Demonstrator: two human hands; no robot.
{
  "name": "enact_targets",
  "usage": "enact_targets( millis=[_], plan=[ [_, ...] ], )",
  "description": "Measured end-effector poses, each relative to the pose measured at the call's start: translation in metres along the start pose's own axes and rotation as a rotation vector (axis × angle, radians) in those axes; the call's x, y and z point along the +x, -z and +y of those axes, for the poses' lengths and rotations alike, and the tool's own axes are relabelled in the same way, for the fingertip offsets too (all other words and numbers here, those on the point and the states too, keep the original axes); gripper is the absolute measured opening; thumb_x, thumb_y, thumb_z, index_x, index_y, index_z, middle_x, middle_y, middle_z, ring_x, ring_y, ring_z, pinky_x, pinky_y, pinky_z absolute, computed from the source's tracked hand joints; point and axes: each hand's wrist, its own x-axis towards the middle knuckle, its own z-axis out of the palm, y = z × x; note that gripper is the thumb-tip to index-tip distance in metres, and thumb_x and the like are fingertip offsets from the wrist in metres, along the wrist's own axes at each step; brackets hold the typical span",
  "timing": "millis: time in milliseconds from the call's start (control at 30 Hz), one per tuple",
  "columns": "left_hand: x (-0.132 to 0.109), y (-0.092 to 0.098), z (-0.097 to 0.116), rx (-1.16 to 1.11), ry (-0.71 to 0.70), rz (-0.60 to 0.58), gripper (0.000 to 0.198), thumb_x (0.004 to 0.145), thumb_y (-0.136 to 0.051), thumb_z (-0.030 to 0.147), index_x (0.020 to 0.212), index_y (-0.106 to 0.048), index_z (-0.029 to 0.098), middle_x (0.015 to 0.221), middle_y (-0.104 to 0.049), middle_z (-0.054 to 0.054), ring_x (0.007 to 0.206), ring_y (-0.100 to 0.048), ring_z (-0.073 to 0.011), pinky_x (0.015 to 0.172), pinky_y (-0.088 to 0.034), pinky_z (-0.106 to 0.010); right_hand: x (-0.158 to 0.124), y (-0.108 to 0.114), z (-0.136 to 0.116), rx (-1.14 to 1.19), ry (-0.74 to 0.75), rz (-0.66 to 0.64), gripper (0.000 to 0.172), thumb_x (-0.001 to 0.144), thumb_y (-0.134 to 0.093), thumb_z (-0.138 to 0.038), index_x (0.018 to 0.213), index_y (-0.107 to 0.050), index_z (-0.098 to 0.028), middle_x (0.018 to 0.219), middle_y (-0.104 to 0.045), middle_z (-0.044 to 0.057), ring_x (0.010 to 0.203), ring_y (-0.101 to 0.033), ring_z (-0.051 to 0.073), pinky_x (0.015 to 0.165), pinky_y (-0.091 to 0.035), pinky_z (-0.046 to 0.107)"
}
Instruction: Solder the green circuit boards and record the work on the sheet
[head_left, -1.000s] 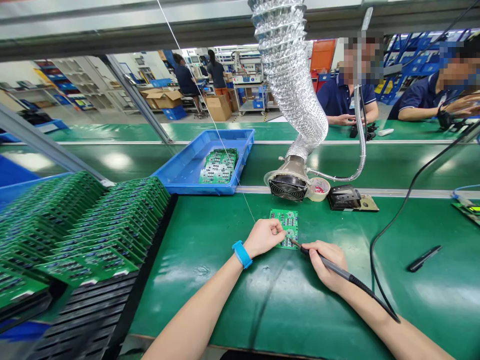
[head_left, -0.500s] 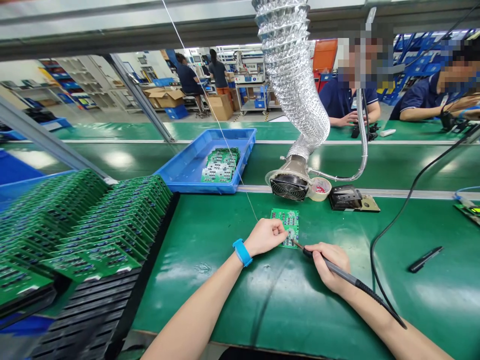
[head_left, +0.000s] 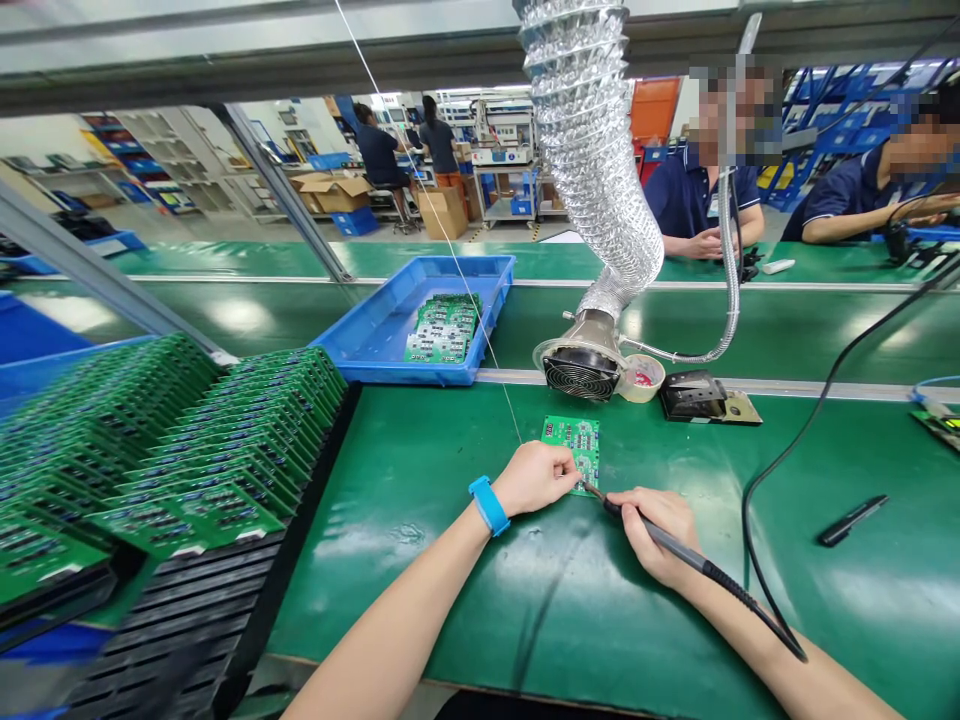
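Observation:
A small green circuit board lies flat on the green mat. My left hand, with a blue wristband, is closed in a pinch on a thin solder wire that runs up to the top of the view; its fingertips rest on the board's near edge. My right hand is wrapped round a black soldering iron, held like a pen. The iron's tip touches the board's near right corner, close to my left fingertips.
A silver fume duct with a fan hangs just behind the board, beside a tape roll and an iron stand. A blue tray holds boards. Racks of green boards fill the left. A black pen lies right. Two people sit opposite.
Both hands stay on the board; the iron tip and the left fingertips have shifted slightly toward the board's near edge. The view has drifted a little.

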Motion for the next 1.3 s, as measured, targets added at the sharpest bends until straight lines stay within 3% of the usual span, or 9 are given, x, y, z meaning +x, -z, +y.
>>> enact_targets(
  millis=[300, 500, 1300],
  plan=[
    [0.0, 0.007, 0.0001, -0.165, -0.035, -0.063, 0.016, 0.078, -0.059, 0.018, 0.064, -0.066, 0.015, 0.06, -0.059, 0.002, 0.056, -0.049, -0.0085, 0.057, -0.035, -0.02, -0.0011, 0.0042, -0.0021, -0.005, -0.02, 0.026, 0.023, 0.094, -0.048, -0.013, 0.091, -0.07, -0.019, 0.079, -0.075, 0.002, 0.065, -0.071, 0.016, 0.059, -0.053, 0.027],
    [-0.0007, 0.0081, 0.0029, -0.055, -0.084, -0.074, 0.011, 0.072, -0.06, 0.014, 0.061, -0.061, 0.016, 0.058, -0.054, 0.004, 0.055, -0.047, -0.0086, 0.058, -0.035, -0.021, -0.0024, 0.0044, -0.0021, 0.009, -0.024, -0.009, 0.024, 0.094, -0.047, -0.014, 0.091, -0.07, -0.02, 0.078, -0.074, 0.002, 0.065, -0.071, 0.017, 0.06, -0.054, 0.028],
    [-0.004, 0.0054, 0.0073, 0.15, -0.239, -0.12, 0.017, 0.083, -0.058, 0.015, 0.067, -0.062, 0.019, 0.07, -0.061, 0.0, 0.065, -0.053, -0.0133, 0.063, -0.036, -0.025, -0.0033, 0.0024, -0.002, -0.001, -0.016, -0.018, 0.023, 0.093, -0.046, -0.012, 0.089, -0.068, -0.019, 0.079, -0.075, 0.002, 0.067, -0.072, 0.016, 0.06, -0.054, 0.028]
  ],
)
